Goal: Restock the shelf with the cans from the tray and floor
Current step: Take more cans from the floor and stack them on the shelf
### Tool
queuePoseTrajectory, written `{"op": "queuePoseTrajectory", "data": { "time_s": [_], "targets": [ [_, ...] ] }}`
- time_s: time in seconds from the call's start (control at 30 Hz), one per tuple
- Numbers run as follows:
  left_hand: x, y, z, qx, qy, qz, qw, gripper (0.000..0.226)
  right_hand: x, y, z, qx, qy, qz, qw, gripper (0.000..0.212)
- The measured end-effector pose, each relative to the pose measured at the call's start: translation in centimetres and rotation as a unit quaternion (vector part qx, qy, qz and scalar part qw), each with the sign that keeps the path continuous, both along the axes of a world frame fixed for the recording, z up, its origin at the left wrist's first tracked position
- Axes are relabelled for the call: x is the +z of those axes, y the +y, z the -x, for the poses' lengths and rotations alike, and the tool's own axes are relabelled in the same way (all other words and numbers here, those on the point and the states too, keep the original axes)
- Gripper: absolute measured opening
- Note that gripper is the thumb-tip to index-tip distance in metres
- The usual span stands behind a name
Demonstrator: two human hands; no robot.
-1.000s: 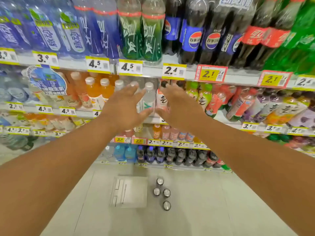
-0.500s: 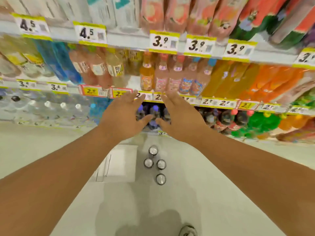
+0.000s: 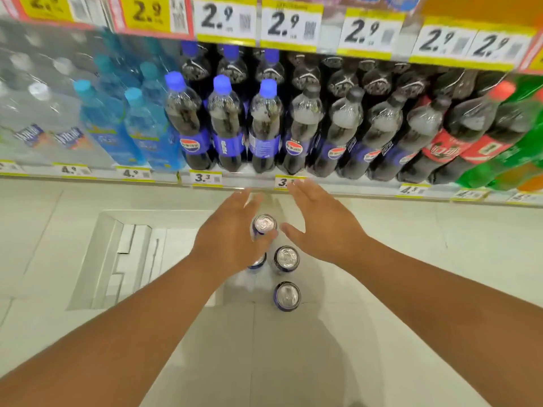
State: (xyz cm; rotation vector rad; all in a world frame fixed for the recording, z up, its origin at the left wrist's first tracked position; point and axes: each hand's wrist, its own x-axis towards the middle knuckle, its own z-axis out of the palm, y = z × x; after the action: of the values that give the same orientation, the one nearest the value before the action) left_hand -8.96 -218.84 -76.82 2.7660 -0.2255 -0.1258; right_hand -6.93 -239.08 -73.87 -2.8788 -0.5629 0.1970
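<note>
We have dropped our gaze from the upper shelves to the floor (image 3: 382,245), where four cans stand beside a flat tray (image 3: 123,259). Our left hand (image 3: 232,239) and right hand (image 3: 320,227) spread open, empty, flanking the farthest can (image 3: 264,224); picking up comes next.
</note>
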Motion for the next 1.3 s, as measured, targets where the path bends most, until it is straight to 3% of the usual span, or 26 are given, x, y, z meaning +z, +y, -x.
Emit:
{"op": "queuePoseTrajectory", "data": {
  "time_s": [0.13, 0.27, 0.5, 0.67, 0.8, 0.93, 1.0, 1.3],
  "targets": [
    [-6.8, -1.4, 1.1, 0.008, 0.023, -0.009, 1.000, 0.094, -6.1, -1.1, 1.1, 0.009, 0.041, -0.008, 0.999, 0.082],
    [-11.3, -2.2, 2.5, 0.053, 0.061, 0.044, 0.996, 0.095, -10.4, -2.4, 2.5, 0.020, 0.103, -0.022, 0.994, 0.084],
    [-14.9, -2.2, 4.8, 0.092, 0.094, 0.073, 0.989, 0.104, -14.4, -3.3, 3.2, 0.000, 0.187, -0.057, 0.981, 0.098],
    [-16.5, -2.1, 5.1, 0.120, 0.101, 0.141, 0.977, 0.106, -16.9, -3.2, 2.7, -0.026, 0.216, -0.097, 0.971, 0.103],
    [-17.7, -2.3, 4.7, 0.176, 0.102, 0.233, 0.951, 0.101, -18.9, -3.0, 3.2, -0.085, 0.235, -0.192, 0.949, 0.095],
    [-19.0, -2.3, 4.5, 0.229, 0.094, 0.336, 0.909, 0.069, -20.5, -2.7, 3.8, -0.138, 0.234, -0.263, 0.926, 0.078],
    [-19.7, -2.2, 4.6, 0.236, 0.093, 0.375, 0.892, 0.065, -21.0, -2.4, 4.0, -0.153, 0.240, -0.291, 0.913, 0.078],
    [-20.2, -2.4, 4.6, 0.257, 0.100, 0.416, 0.867, 0.063, -21.5, -2.0, 3.8, -0.169, 0.225, -0.351, 0.893, 0.069]
  ]
}}
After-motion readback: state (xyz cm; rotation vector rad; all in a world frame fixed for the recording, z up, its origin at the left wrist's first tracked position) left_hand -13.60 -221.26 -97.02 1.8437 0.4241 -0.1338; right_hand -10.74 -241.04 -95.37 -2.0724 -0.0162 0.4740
